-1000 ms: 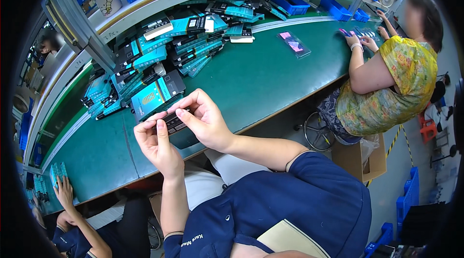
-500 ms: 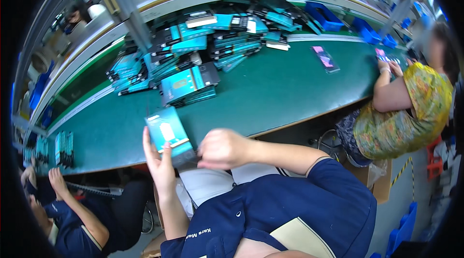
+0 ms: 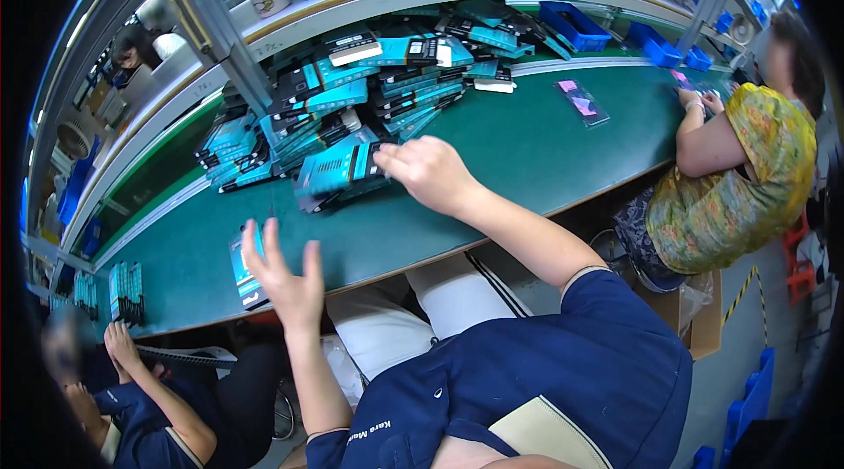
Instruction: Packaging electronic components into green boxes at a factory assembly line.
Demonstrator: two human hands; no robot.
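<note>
My right hand pinches the right end of a flat teal and black box, slightly blurred, at the near edge of a heap of similar boxes. Under it lies at least one more such box. Lower left, my left hand is held open, fingers spread and nothing in them. Beside and partly behind its fingers, another teal box lies on the green table near the front edge.
The large heap of teal and black boxes fills the back of the table below a shelf. Boxes stand in a row at far left, next to a seated co-worker. A pink-marked pouch and blue bins are on the right, near another co-worker.
The box my left hand held up now lies on the table, and that hand has opened. My right hand has moved forward to the heap and gripped another box.
</note>
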